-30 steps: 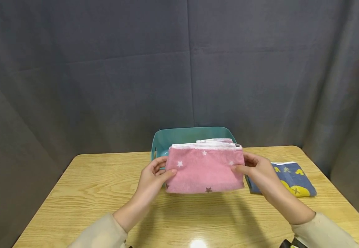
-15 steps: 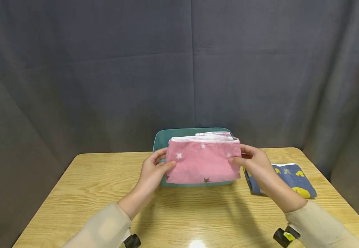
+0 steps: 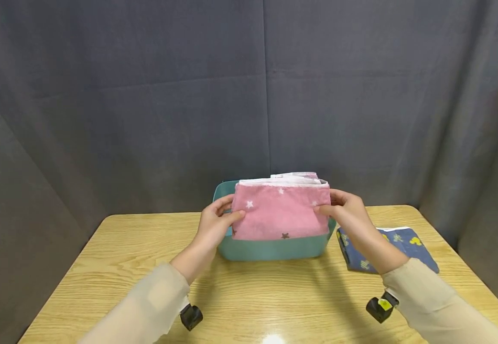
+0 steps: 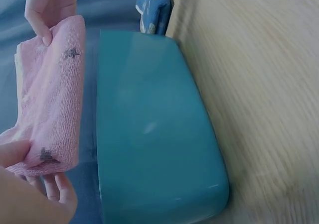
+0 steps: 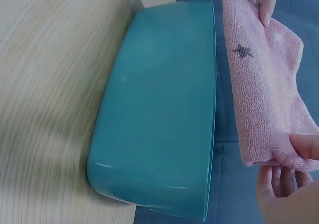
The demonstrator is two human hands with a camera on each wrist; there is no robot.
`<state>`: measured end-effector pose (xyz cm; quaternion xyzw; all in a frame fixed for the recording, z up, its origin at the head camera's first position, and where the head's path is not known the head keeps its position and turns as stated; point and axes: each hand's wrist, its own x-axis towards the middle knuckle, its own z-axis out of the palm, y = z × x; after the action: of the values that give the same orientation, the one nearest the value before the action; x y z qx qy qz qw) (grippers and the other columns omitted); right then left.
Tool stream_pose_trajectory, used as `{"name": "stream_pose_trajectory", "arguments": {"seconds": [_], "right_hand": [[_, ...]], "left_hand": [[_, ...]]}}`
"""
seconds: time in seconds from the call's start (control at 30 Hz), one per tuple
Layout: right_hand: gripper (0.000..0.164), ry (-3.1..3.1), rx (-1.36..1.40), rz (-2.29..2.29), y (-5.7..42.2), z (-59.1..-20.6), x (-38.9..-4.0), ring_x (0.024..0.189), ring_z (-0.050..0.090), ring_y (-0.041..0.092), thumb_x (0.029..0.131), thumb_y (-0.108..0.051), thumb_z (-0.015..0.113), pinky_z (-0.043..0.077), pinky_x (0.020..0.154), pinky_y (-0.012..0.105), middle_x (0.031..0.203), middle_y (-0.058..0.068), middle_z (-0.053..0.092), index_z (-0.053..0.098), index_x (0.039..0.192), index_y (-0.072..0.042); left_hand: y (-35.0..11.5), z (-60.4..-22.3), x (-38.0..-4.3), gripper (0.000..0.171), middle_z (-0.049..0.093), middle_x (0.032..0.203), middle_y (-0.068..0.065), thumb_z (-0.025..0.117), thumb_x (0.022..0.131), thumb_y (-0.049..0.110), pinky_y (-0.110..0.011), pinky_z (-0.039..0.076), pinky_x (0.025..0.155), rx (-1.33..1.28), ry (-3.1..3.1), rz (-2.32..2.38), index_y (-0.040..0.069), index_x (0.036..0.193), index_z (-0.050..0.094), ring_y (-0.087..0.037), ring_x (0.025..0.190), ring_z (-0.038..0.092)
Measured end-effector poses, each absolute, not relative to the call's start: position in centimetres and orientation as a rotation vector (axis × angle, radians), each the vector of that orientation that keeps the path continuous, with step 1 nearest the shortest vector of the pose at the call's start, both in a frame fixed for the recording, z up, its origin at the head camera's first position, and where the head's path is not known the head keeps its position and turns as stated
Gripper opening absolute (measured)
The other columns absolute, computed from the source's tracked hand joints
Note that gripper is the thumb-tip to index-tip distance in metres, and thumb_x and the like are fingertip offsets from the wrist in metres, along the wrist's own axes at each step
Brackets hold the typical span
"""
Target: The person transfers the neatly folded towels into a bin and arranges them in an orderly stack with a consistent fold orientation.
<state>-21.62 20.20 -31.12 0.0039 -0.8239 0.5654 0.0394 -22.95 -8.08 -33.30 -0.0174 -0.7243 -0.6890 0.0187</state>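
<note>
A folded pink towel (image 3: 280,212) with white and brown stars and a white edge is held up between my two hands. My left hand (image 3: 214,224) pinches its left end, thumb in front and fingers behind. At the other end my right hand (image 3: 350,217) grips it the same way. Behind and below the towel stands a teal basket (image 3: 275,250), its front wall showing under the towel's lower fold. Both wrist views show the towel (image 4: 55,94) above the rim of the basket (image 5: 154,104), apart from it. The basket's inside is mostly hidden by the towel.
A folded blue cloth with yellow patterns (image 3: 408,246) lies on the wooden table (image 3: 124,267), right of the basket and partly behind my right forearm. A grey curtain (image 3: 180,119) hangs behind and along both sides of the table.
Both hands have carried the towel upward and away from me, uncovering the basket's front wall. The basket and the blue cloth stay in place.
</note>
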Motion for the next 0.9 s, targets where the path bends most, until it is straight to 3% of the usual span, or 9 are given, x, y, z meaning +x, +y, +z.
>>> {"name": "stream_pose_trajectory", "arguments": {"seconds": [0.2,0.63,0.9], "right_hand": [[0.053,-2.51,0.001,1.753,20.2,-31.1,-22.6,0.111,0.053,0.028,0.089,-0.012,0.067,0.042,0.1,0.043,0.123,0.018,0.059,0.054,0.138,0.002],[0.049,-2.521,0.0,1.701,19.8,-31.4,-24.1,0.108,0.054,0.028,0.088,-0.01,0.067,0.044,0.096,0.042,0.12,0.019,0.06,0.056,0.134,0.003],[0.05,-2.517,-0.021,1.699,19.2,-31.5,-25.2,0.105,0.053,0.027,0.085,-0.007,0.066,0.047,0.09,0.037,0.12,0.02,0.059,0.056,0.133,0.005]], "left_hand": [[-8.0,-33.1,-23.9,0.05,0.061,0.127,-0.011,0.072,0.09,0.008,-0.032,0.05,0.089,-0.052,-2.26,-2.153,0.006,0.137,0.056,-0.024,0.111,0.058],[-7.8,-32.7,-25.2,0.054,0.061,0.125,-0.015,0.072,0.088,0.0,-0.031,0.051,0.088,-0.012,-2.3,-2.085,0.002,0.139,0.055,-0.026,0.111,0.059],[-7.6,-32.9,-25.8,0.051,0.06,0.118,-0.016,0.07,0.087,-0.005,-0.026,0.051,0.081,0.019,-2.295,-2.074,0.0,0.136,0.057,-0.026,0.103,0.059]]}}
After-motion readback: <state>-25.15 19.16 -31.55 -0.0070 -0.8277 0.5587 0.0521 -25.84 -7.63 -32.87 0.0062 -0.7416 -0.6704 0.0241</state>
